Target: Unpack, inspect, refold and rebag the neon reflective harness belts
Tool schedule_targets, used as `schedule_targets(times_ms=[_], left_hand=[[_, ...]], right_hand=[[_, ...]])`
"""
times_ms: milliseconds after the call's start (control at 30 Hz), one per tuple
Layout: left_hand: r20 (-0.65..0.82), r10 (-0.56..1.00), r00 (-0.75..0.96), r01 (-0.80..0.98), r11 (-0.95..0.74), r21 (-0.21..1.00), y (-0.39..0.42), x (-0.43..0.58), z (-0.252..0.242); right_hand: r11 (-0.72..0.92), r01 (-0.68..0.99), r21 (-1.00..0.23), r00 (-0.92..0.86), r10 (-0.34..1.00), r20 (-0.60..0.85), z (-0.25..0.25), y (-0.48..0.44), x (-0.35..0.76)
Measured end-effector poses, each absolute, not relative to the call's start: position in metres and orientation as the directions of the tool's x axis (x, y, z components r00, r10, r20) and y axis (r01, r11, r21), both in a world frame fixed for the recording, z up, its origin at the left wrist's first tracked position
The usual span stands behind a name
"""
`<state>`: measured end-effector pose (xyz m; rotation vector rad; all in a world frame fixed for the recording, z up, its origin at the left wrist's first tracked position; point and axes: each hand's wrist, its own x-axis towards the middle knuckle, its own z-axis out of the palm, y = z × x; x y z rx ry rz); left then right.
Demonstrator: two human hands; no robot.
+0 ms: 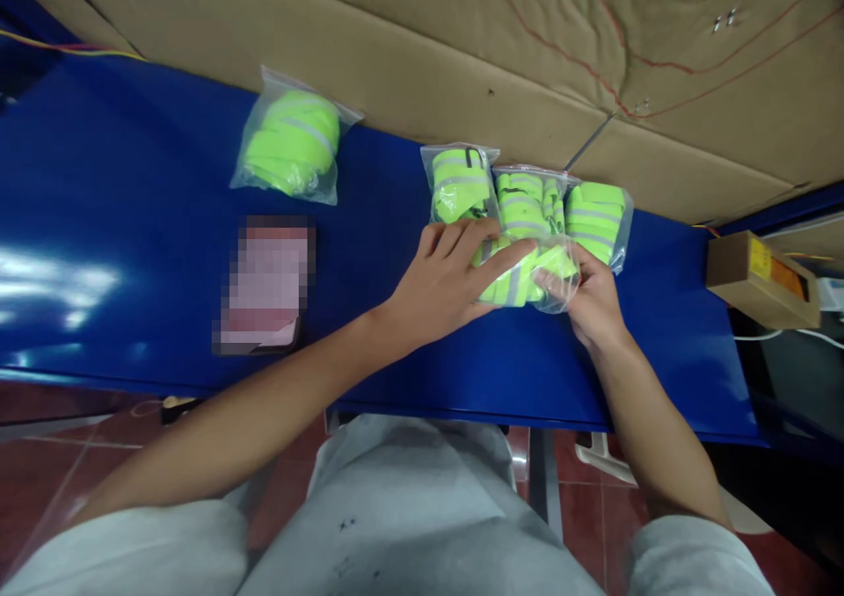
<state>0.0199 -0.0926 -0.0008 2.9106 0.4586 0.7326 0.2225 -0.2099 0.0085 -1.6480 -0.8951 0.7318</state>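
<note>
Clear plastic bag of folded neon-green bands (527, 281) with grey stripes sits on the glossy blue table (132, 183), gripped from both sides: the left hand (448, 284) curls its fingers over it, the right hand (593, 301) pinches its crinkled end. Three similar bags (527, 200) touch it behind.

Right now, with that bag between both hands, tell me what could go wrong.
1. The held bag lies right against the row of three bags behind it. Pushing it in with the left hand may shove them out of line toward the cardboard wall.
2. The right hand seems to grip only loose plastic at the bag's end, so it could slip or tear.
</note>
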Motion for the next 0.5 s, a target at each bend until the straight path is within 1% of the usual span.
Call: schedule_targets(times_ms=[167,233,367,433,500], left_hand=[[0.442,0.353,0.824,0.304,-0.936,0.181,-0.093,0.018,0.007],[0.445,0.334,0.831,0.293,-0.942,0.162,-0.092,0.016,0.008],[0.416,0.229,0.88,0.221,-0.973,0.067,-0.094,0.014,0.008],[0.392,0.186,0.901,0.196,-0.98,0.015,-0.094,0.015,0.008],[0.378,0.173,0.91,0.193,-0.981,-0.016,-0.093,0.016,0.007]], right_hand=[[-0.098,0.23,-0.968,0.564,0.824,0.05,0.011,-0.213,0.231],[-0.123,0.22,-0.968,0.513,0.858,0.008,0.012,-0.214,0.234],[-0.192,0.215,-0.958,0.307,0.944,-0.12,0.01,-0.214,0.236],[-0.192,0.227,-0.955,0.286,0.95,-0.123,0.005,-0.213,0.234],[-0.201,0.228,-0.953,0.325,0.938,-0.121,0.0,-0.212,0.232]])
